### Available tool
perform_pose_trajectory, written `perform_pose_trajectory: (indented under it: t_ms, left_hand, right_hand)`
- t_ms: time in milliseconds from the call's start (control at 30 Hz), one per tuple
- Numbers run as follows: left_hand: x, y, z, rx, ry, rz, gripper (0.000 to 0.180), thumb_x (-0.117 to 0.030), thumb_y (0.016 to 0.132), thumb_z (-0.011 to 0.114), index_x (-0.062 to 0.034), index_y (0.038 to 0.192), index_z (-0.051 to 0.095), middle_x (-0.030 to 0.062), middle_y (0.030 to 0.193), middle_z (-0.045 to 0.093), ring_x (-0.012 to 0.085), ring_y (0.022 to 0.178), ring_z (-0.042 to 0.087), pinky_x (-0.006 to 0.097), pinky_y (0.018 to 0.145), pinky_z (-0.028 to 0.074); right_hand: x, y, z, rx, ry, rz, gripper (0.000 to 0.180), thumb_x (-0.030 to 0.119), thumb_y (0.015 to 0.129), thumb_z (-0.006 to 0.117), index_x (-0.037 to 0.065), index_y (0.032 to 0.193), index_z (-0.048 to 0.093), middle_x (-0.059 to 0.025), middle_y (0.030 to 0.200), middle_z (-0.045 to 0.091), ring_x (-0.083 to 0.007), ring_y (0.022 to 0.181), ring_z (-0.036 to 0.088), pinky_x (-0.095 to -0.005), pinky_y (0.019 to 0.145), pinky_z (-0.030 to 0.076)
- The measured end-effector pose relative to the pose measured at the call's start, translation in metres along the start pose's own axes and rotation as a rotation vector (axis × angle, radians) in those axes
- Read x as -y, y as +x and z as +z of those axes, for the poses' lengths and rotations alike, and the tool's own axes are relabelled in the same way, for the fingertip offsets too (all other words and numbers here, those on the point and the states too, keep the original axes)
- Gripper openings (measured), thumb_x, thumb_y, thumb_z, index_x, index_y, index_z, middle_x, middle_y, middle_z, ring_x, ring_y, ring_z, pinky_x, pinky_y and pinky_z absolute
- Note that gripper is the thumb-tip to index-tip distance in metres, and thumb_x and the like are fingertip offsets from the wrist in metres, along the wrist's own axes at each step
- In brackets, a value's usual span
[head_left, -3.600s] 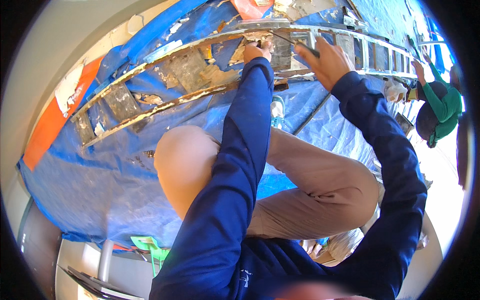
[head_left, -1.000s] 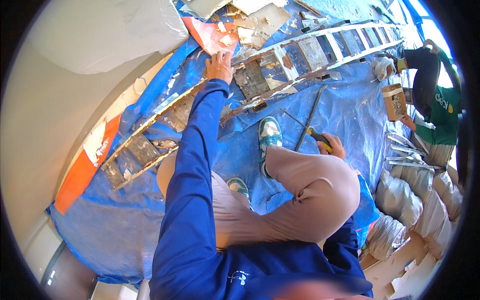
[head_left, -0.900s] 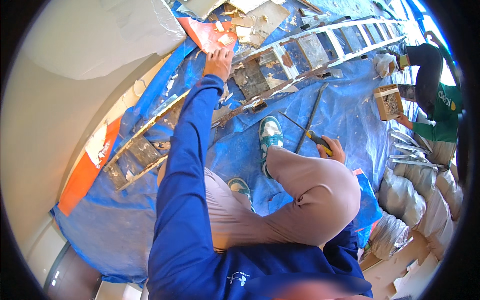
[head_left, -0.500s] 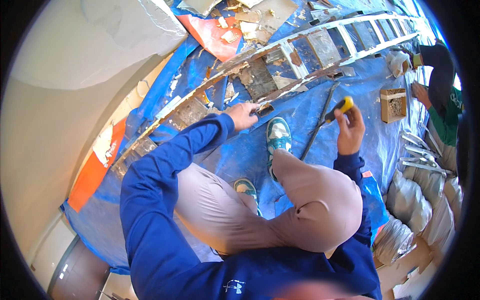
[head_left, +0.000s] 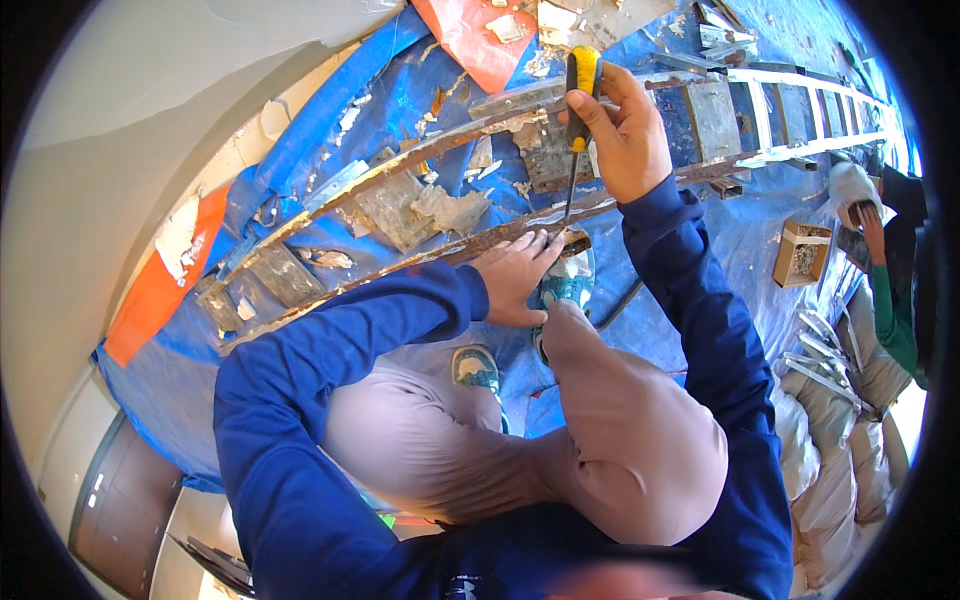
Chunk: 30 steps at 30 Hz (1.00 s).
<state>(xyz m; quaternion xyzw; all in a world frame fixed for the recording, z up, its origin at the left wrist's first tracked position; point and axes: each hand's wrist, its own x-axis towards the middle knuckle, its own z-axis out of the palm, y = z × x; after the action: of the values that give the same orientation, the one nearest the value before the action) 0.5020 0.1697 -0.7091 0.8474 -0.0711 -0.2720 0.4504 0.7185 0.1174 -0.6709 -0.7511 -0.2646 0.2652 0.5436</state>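
Observation:
My right hand grips a screwdriver with a yellow and black handle, its shaft pointing down at the near rail of a long metal frame lying on the blue tarp. My left hand rests on that rusty rail just beside the screwdriver tip, fingers spread flat. Broken plaster pieces sit between the frame's rails. I squat over the frame, knees bent, teal shoes under me.
A blue tarp covers the floor, with orange sheets at the top and left. A small cardboard box of fasteners stands at the right. Another person in a green sleeve crouches at the right edge, by white sacks.
My right hand picked up the screwdriver from the tarp and brought it up over the frame's rail. My left hand came back from the far rail to the near rail.

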Motion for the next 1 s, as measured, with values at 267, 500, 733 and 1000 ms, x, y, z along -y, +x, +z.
perform_pose_trajectory:
  t_ms: [267, 500, 733, 1000]
  left_hand:
    - [0.0, 0.001, -0.007, 0.068, 0.048, 0.016, 0.107, -0.041, 0.076, 0.075, 0.0034, 0.155, 0.017, 0.0409, 0.146, 0.036, 0.0493, 0.137, 0.04, 0.047, 0.113, 0.036]
    - [0.002, 0.003, -0.009, 0.084, 0.041, 0.025, 0.108, -0.042, 0.076, 0.076, 0.0022, 0.155, 0.018, 0.0412, 0.146, 0.036, 0.0498, 0.136, 0.04, 0.048, 0.113, 0.036]
    - [0.0, 0.003, -0.009, 0.094, 0.054, 0.01, 0.108, -0.043, 0.076, 0.076, 0.0014, 0.156, 0.017, 0.0407, 0.146, 0.036, 0.0493, 0.137, 0.04, 0.048, 0.114, 0.035]
    - [-0.002, 0.002, -0.009, 0.088, 0.066, -0.007, 0.108, -0.044, 0.075, 0.076, 0.0013, 0.156, 0.018, 0.0396, 0.147, 0.036, 0.0487, 0.137, 0.04, 0.048, 0.114, 0.036]
  right_hand:
    - [-0.013, 0.002, -0.003, -0.031, 0.035, 0.064, 0.041, 0.02, 0.096, 0.07, -0.004, 0.126, 0.057, -0.0149, 0.107, 0.072, -0.0156, 0.084, 0.072, -0.0259, 0.071, 0.056]
    - [-0.025, -0.001, 0.008, -0.011, -0.047, 0.059, 0.045, 0.022, 0.094, 0.073, -0.005, 0.127, 0.056, -0.016, 0.104, 0.071, -0.0157, 0.083, 0.072, -0.0269, 0.068, 0.057]
    - [-0.031, 0.0, 0.009, -0.01, -0.083, 0.024, 0.046, 0.023, 0.094, 0.073, -0.005, 0.126, 0.057, -0.0159, 0.1, 0.071, -0.0163, 0.082, 0.073, -0.0274, 0.068, 0.057]
    - [-0.045, 0.005, 0.017, -0.021, -0.226, -0.027, 0.049, 0.032, 0.092, 0.074, -0.003, 0.124, 0.06, -0.0194, 0.098, 0.072, -0.0244, 0.082, 0.074, -0.0324, 0.071, 0.058]
